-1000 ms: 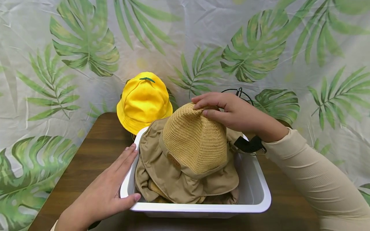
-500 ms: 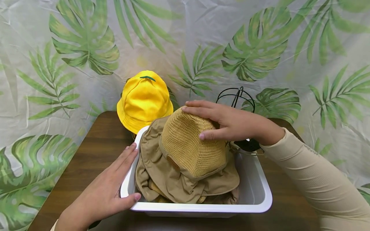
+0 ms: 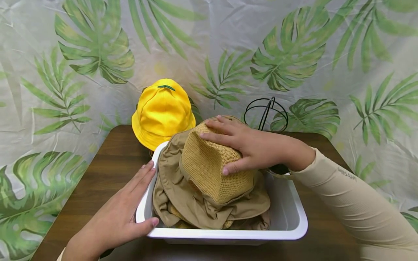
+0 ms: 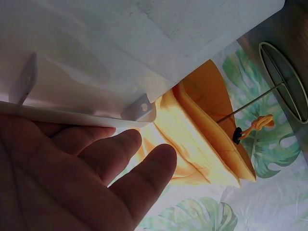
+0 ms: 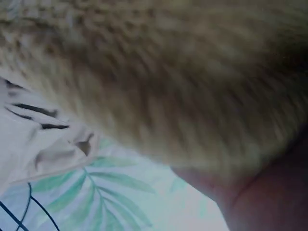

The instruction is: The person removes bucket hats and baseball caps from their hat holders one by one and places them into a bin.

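Note:
A white plastic basin (image 3: pixel 228 233) holds a pile of soft hats. On top lies a khaki cloth hat with a wide brim (image 3: pixel 189 203) and a knitted tan crown (image 3: pixel 205 170), dented in the middle. My right hand (image 3: pixel 251 146) presses on this crown with spread fingers, the thumb on its near side. The right wrist view shows the knit (image 5: pixel 144 86), blurred and close. My left hand (image 3: pixel 117 214) rests at the basin's left front corner, thumb over the rim. Its straight fingers (image 4: pixel 149 173) lie along the outside of the rim in the left wrist view.
A yellow bucket hat (image 3: pixel 164 112) sits on a stand behind the basin at left. At the back right stands a bare black wire hat stand (image 3: pixel 269 108). All are on a dark wooden table (image 3: pixel 98 163) against a leaf-print cloth (image 3: pixel 222 29).
My right hand has slid down and slightly left over the knitted crown, which sinks and dents more. The brim's far edge now shows behind it. My left hand has stayed put.

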Tool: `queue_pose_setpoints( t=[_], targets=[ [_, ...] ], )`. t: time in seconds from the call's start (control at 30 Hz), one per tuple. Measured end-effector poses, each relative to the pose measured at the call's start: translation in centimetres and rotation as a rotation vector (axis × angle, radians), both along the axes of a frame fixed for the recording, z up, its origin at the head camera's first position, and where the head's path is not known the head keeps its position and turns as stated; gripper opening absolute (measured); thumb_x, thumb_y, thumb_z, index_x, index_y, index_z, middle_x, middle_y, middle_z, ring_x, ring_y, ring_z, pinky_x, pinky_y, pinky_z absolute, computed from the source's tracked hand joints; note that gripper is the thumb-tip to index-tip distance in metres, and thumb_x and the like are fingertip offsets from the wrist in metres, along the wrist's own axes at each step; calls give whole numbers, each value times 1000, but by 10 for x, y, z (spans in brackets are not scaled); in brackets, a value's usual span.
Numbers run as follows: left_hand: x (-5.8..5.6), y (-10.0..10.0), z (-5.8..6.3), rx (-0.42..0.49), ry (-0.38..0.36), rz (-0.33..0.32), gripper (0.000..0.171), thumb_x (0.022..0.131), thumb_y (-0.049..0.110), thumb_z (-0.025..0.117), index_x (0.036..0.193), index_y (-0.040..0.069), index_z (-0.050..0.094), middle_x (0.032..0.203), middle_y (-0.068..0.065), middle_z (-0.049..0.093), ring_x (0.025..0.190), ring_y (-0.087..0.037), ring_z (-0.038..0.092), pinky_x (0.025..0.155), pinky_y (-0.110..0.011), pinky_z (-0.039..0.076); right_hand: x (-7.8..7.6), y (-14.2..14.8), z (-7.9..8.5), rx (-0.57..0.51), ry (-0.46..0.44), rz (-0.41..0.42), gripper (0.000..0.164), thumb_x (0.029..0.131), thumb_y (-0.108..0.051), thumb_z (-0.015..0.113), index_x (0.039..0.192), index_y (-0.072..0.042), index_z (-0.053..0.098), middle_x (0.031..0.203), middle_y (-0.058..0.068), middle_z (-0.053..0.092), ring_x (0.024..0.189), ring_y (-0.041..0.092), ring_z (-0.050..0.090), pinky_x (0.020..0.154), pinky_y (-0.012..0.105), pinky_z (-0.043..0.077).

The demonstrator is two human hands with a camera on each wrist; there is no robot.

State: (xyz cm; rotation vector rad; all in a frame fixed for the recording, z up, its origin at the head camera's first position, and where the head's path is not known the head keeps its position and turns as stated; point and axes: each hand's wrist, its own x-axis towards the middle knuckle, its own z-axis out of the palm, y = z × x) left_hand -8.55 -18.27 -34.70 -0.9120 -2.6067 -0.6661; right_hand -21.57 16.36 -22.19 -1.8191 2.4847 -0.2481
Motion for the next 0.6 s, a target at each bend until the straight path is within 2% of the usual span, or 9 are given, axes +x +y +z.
queue_pose_setpoints(
  t=[0.33,0.6],
  targets=[
    [-1,-1,-1,6,-8,-6,105,78,49,75,158,6,22,163,-12,20,148,-25,23,114,-14,8,-2,-3,-11,85,56,-67,81,93,-62,54,159,-27,24,165,9,11,150,34,1,116,60,6],
    [-1,-1,-1,7,-16,-8,105,78,49,75,158,7,22,164,-10,19,148,-24,22,114,-14,9,-3,-6,-21,201,103,-155,76,94,-70,41,159,-36,20,166,1,9,151,32,1,110,71,10]
  ],
)
